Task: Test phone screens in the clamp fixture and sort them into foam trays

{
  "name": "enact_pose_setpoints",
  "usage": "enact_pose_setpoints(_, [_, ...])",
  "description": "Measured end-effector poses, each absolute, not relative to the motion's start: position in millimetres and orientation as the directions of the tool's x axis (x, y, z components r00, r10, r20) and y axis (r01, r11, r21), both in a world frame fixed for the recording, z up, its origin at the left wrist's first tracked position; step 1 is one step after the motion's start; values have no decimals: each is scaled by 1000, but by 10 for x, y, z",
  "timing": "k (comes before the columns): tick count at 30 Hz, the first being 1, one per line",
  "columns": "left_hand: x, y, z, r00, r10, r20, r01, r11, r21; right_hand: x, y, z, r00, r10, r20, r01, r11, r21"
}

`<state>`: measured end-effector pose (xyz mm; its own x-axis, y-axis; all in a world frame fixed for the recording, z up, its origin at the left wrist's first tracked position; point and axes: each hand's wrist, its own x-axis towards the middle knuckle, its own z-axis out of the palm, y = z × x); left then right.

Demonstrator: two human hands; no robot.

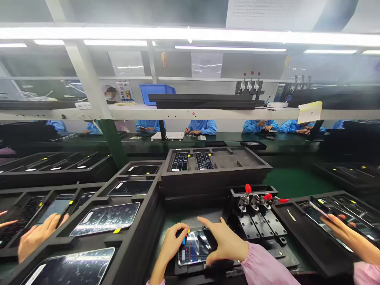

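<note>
A smartphone [194, 249] with a lit, reflective screen lies tilted on a black base in front of me. My left hand [171, 243] is closed at its upper left corner, thumb and index finger together by a small yellow tab [189, 230] and a bit of blue. Over the phone's right side, my right hand [227, 239] is open, thumb and fingers spread wide. Its thumb comes close to the lower right edge; contact there is unclear. Just right of my hands stands a black clamp fixture [261, 223] with several red-tipped toggle levers.
Stacked black foam trays [148, 213] holding phones rise on my left. Another tray [215, 168] with two keyboard-like phone parts stands ahead. Co-workers' hands reach in at left [44, 233] and right [346, 233], the latter holding a phone over a tray. A shelf beam [190, 114] crosses above.
</note>
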<state>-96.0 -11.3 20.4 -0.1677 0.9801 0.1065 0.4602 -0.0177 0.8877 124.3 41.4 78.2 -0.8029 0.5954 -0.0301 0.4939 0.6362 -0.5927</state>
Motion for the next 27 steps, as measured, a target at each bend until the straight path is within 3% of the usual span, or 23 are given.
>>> enact_pose_setpoints(3, [-875,-87,204,-169,980,108,478,-14,878,1474,415,1049,-640,744,193,414,545,-729])
enact_pose_setpoints(6, [-661,-22,186,-166,981,105,497,-9,868,1683,461,1319,-376,838,396,371,527,-765])
enact_pose_setpoints(12, [-133,185,214,-71,988,134,526,-77,847,1984,623,1518,-50,781,623,454,573,-682])
enact_pose_setpoints(16, [-5,248,261,-5,988,157,513,-133,848,2047,717,1522,-35,701,713,500,630,-594])
enact_pose_setpoints(27, [-213,136,271,139,974,179,455,-224,862,2067,837,1451,-163,754,636,557,603,-571])
